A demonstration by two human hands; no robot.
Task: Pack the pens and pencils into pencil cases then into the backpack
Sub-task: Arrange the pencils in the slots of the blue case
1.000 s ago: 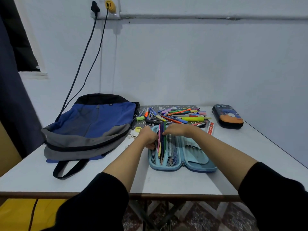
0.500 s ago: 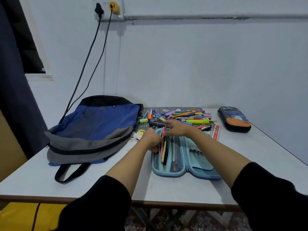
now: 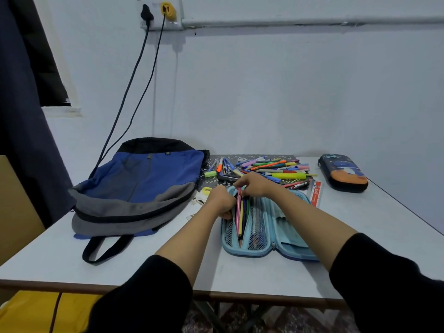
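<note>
At a white table [image 3: 360, 236] by a pale wall, a blue and grey backpack [image 3: 141, 186] lies flat to my left, its black strap looping toward the near edge. Two cables [image 3: 134, 92] drop from a socket [image 3: 159, 13] and pass behind it. A loose pile of pens [image 3: 271, 169] sits on a patterned mat [image 3: 252, 158] at the far side, just beyond my hands. A ruler [image 3: 316, 193] lies at the pile's right, and a shut dark case [image 3: 343, 173] rests well apart at the far right.

The open blue case [image 3: 262, 227] lies in front of me, between my forearms. Several pencils already stand in its left mesh pocket.

My right hand [image 3: 254, 185] reaches across the case's far end, fingertips pinched together on the top of a pink pencil [image 3: 238, 207]. The pencil's lower part runs down into the left pocket among the others. My left hand [image 3: 221, 200] sits at the case's left rim, fingers curled down onto it and the thumb showing just beside the pencils.

My knuckles hide exactly what the left fingers grip. My right forearm covers part of the case's right half. The pens in the pile overlap too closely to count, and black sleeves cut off both arms at the frame's bottom.
</note>
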